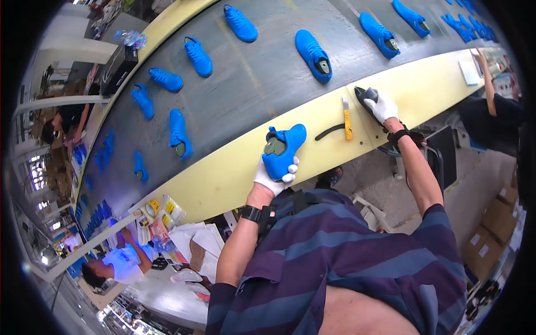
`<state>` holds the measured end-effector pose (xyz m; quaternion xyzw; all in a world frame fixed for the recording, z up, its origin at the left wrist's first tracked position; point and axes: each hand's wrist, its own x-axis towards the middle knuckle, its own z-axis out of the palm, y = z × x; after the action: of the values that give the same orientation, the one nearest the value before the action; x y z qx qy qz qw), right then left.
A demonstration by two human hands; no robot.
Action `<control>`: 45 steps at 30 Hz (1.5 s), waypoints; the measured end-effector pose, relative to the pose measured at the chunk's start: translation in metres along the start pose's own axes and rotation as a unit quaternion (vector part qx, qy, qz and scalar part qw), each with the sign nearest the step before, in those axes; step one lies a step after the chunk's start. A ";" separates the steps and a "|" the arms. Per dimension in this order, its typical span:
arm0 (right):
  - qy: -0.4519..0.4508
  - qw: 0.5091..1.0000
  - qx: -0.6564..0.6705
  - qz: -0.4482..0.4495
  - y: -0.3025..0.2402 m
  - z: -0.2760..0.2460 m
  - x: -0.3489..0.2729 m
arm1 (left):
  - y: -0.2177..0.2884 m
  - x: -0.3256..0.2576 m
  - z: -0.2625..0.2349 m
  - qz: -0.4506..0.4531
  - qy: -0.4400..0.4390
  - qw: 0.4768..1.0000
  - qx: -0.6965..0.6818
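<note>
My left hand, in a white glove, is closed round the heel end of a blue shoe above the yellow bench edge. Its toe points away to the right, and a dark green piece shows in its opening. My gloved right hand is closed on a dark, elongated object at the bench's right part; the glove hides much of it, so I cannot tell its kind. Between my hands lie a yellow-handled utility knife and a curved black strip.
Several blue shoes, one a blue shoe, lie spread over the grey conveyor belt beyond the yellow bench. Packets and papers are piled at left. Another person sits at left; a person's arm reaches in at far right.
</note>
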<state>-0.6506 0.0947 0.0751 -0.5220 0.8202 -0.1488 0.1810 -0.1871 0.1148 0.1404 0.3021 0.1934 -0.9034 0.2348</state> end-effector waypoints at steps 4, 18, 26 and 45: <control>0.021 0.998 0.039 -0.053 0.003 -0.003 -0.002 | -0.005 0.004 0.020 -0.024 0.005 1.000 0.001; -0.201 0.949 0.105 -0.220 -0.231 -0.161 -0.161 | -0.057 0.054 0.096 0.041 0.092 0.983 0.153; -0.104 0.978 0.101 -0.149 -0.196 -0.123 -0.135 | -0.057 0.034 0.092 0.002 0.130 0.973 0.192; -0.104 0.986 0.108 -0.067 -0.169 -0.101 -0.155 | -0.026 0.013 0.025 -0.038 0.036 0.995 0.083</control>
<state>-0.5005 0.1723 0.2601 -0.5658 0.7392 -0.1933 0.3101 -0.2213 0.1198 0.1564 0.3455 0.1378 -0.9131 0.1672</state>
